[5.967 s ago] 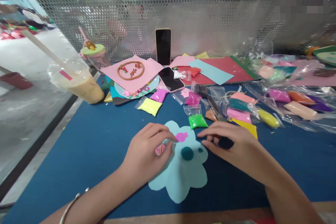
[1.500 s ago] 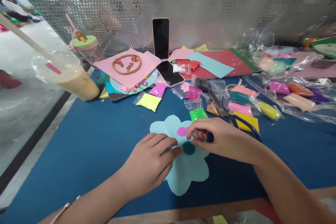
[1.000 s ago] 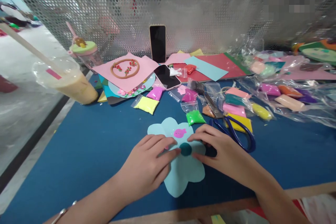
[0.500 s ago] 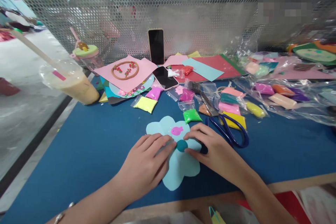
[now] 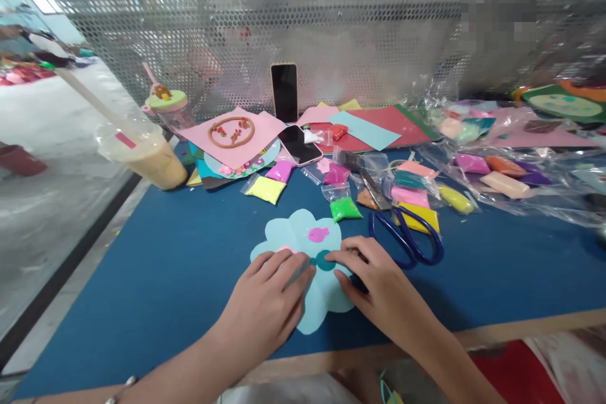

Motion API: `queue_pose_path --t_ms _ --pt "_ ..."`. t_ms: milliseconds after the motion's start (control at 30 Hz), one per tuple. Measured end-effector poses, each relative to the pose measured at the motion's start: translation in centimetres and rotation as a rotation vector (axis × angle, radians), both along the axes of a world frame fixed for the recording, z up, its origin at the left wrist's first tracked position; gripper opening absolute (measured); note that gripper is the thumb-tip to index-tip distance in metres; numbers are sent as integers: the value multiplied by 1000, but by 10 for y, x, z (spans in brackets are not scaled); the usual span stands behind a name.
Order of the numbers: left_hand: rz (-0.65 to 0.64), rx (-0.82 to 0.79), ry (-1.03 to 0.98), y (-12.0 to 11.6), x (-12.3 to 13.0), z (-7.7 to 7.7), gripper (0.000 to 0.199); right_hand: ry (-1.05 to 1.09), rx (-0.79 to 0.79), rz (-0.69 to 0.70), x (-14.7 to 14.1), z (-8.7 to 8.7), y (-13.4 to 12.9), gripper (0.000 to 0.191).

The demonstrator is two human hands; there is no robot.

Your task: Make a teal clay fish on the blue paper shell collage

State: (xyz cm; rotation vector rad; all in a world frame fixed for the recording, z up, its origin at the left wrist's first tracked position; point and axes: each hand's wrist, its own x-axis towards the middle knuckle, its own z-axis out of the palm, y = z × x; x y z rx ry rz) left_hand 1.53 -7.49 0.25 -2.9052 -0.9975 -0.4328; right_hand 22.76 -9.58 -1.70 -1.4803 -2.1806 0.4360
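Observation:
A light blue flower-shaped paper (image 5: 315,309) lies on the table under both hands. On it are a flat teal clay disc (image 5: 326,260) and a magenta clay fish (image 5: 318,235). My left hand (image 5: 272,287) rests over the paper's left part, thumb and index finger closed at a small teal bit beside the disc. A pink piece (image 5: 286,249) shows partly behind its knuckles. From the right, my right hand (image 5: 374,274) touches the disc with its index fingertip. Its thumb stays apart, near the paper, and it holds nothing.
Blue-handled scissors (image 5: 416,246) lie right of the paper, among bagged clay such as a green packet (image 5: 345,209) and a yellow packet (image 5: 266,189). Phones, coloured sheets and a pink card (image 5: 218,134) sit at the back. A drink cup (image 5: 151,158) leans at the left edge.
My right index fingertip has moved onto the teal disc. The paper has turned slightly, and more of its left side shows, with a small teal bit left of the disc.

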Motion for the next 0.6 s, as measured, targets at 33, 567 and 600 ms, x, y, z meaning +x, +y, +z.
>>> queue_pose_path --t_ms 33,567,600 --pt "-4 -6 -4 0 0 0 27 0 3 -2 0 0 -1 30" --pt "-14 17 -26 3 3 -3 25 16 4 9 3 -8 -1 26" --pt "-15 23 -20 4 3 -3 25 16 13 16 3 -8 -1 26"
